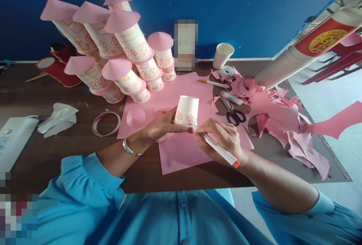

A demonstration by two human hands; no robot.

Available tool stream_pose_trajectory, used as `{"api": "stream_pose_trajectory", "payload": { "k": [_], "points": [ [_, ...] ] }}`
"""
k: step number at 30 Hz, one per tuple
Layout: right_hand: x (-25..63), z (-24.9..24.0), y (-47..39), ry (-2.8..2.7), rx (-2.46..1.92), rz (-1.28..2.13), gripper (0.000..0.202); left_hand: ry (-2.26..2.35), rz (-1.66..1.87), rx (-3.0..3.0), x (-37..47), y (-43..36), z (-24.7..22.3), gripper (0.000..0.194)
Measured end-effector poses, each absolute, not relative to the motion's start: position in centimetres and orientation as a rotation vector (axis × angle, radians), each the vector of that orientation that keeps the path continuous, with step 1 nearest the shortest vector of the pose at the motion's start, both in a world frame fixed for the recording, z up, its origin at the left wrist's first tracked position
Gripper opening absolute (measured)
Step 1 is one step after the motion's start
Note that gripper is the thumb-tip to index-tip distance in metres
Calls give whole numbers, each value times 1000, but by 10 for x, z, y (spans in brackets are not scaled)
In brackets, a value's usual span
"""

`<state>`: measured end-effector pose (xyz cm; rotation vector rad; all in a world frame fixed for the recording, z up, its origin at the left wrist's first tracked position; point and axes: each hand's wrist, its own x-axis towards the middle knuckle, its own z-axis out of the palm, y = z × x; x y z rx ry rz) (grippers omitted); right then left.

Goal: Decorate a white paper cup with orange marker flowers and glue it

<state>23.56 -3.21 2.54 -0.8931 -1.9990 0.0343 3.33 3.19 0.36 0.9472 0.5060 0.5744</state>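
An upside-down white paper cup [187,108] is held in my left hand [164,126], its fingers closed around the lower side. Orange flowers are drawn along the cup's rim end. My right hand [220,137] grips a white marker [219,148] with an orange end, its tip at the cup's lower right edge. Beneath both hands lie sheets of pink paper [181,158]. A pink paper cone [136,118] rests on the paper left of my left hand. Black-handled scissors [235,117] lie beyond my right hand.
Decorated cup towers with pink cone roofs [128,45] stand at the back left. A roll of tape [106,124] lies on the left. Pink scraps [279,113] and a long stack of cups [299,58] occupy the right. One white cup [223,55] stands by the blue wall.
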Motion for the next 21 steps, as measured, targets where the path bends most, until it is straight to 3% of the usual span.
{"api": "stream_pose_trajectory", "payload": {
  "k": [21],
  "points": [
    [235, 26, -32, -2013, -872, 34, 16, 524, 564, 1007, 36, 34, 0, 60]
  ]
}}
